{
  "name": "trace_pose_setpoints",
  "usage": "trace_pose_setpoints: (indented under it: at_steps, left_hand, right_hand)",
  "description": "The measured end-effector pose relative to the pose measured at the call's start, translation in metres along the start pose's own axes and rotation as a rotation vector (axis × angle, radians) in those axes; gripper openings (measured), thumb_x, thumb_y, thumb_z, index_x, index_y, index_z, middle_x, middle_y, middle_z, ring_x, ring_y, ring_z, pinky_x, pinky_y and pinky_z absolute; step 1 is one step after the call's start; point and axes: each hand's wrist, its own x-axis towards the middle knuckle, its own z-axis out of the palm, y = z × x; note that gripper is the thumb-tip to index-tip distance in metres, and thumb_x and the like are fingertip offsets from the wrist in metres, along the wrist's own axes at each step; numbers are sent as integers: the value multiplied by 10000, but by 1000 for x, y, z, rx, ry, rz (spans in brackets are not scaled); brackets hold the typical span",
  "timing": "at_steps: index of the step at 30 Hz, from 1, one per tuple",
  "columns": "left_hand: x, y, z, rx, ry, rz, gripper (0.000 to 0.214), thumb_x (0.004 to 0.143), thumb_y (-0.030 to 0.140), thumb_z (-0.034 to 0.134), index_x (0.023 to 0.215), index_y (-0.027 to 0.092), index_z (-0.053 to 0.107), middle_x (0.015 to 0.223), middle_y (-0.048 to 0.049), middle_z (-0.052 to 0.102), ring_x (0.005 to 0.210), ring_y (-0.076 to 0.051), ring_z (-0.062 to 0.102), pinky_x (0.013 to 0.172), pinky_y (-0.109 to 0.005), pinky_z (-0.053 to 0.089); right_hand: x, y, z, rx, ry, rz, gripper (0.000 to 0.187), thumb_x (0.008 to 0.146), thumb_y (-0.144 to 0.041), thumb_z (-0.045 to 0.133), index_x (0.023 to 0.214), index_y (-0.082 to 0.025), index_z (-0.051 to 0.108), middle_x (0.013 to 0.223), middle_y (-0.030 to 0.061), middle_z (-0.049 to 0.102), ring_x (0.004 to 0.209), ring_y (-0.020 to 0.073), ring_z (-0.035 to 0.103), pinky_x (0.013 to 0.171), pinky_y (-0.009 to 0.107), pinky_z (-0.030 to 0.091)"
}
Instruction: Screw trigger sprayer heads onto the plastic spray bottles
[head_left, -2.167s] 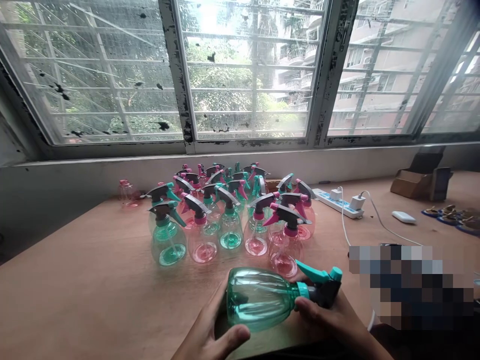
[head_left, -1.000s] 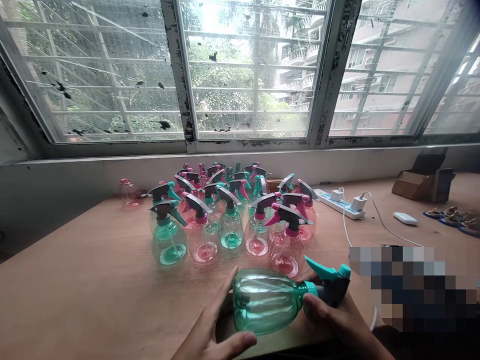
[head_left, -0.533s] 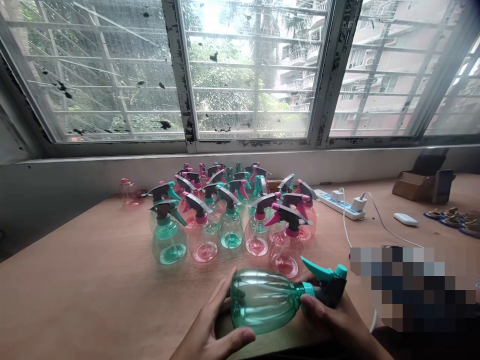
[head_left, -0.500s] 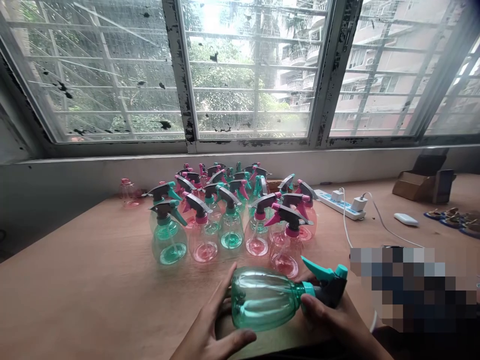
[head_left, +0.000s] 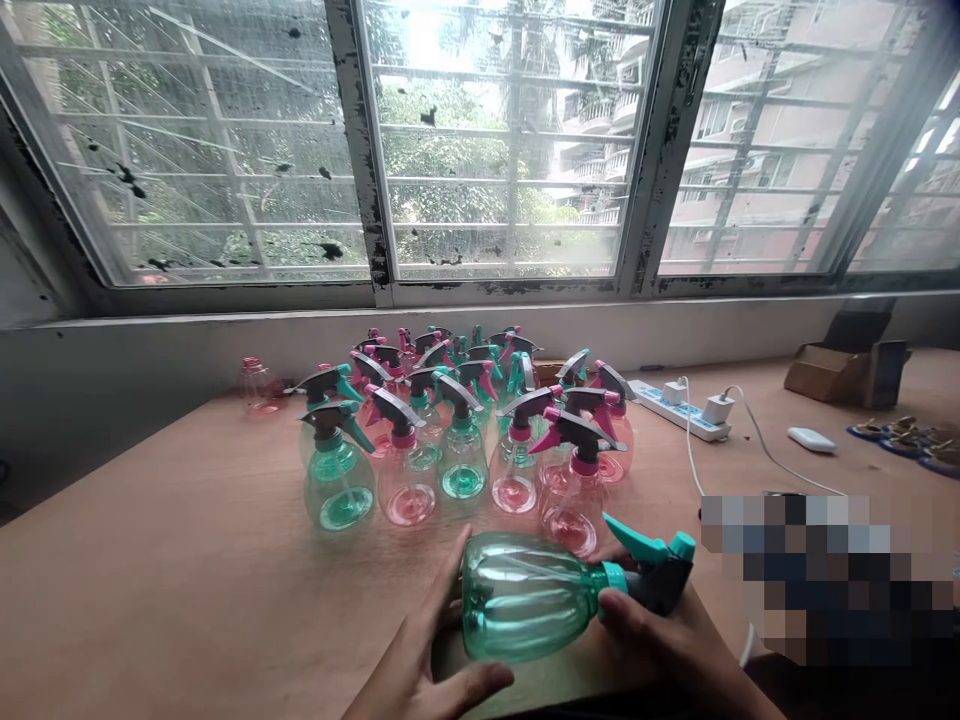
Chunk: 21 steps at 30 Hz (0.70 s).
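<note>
A clear green spray bottle [head_left: 529, 598] with a turquoise and black trigger head lies sideways in front of me, above the table's near edge. My right hand [head_left: 656, 635] grips its neck, thumb on top by the turquoise collar, the other fingers mostly hidden. Around the rounded base, my left hand [head_left: 420, 640] cups the bottle, its thumb stretched along the lower side and some fingers hidden behind. Just beyond stand several upright spray bottles, among them a pink one [head_left: 574, 510] and a green one [head_left: 341, 490].
A pink bottle without a trigger head [head_left: 259, 385] stands at the back left. To the right are a power strip [head_left: 682, 408] with cables, a white case [head_left: 811, 439], a cardboard box [head_left: 832, 368] and blue-edged items [head_left: 904, 437]. A pixelated patch covers the lower right. Windows rise behind the table.
The highlights on the held bottle have shifted, as if it turned slightly about its length. My right thumb has moved a little to the left. The standing bottles are unchanged.
</note>
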Motion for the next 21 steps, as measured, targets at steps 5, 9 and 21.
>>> trace_pose_setpoints:
  at_steps: [5,9,21]
  left_hand:
    - [-1,-10,-1,2,2,-4,1061,836,480,822,1644,326,152,1727,11,239,1595,-286,196,1292,-356,263]
    - [-1,-11,-5,-25,17,-1,961,875,644,689,1631,229,265,1710,-63,289,1591,-308,206,1300,-390,244]
    - [-3,-12,-1,14,5,-25,1079,892,531,739,1659,248,34,1745,-52,164,1607,-290,135,1312,-392,181]
  right_hand:
    - [4,4,-1,31,-7,9,405,716,-487,894,952,-206,722,640,-7,722,570,175,616,547,291,449]
    - [2,7,-5,-57,-68,58,431,733,-499,875,1005,-195,735,550,-44,642,506,162,553,517,300,400]
    - [3,1,1,34,-40,38,400,728,-468,888,985,-204,731,632,-17,704,552,176,602,561,308,470]
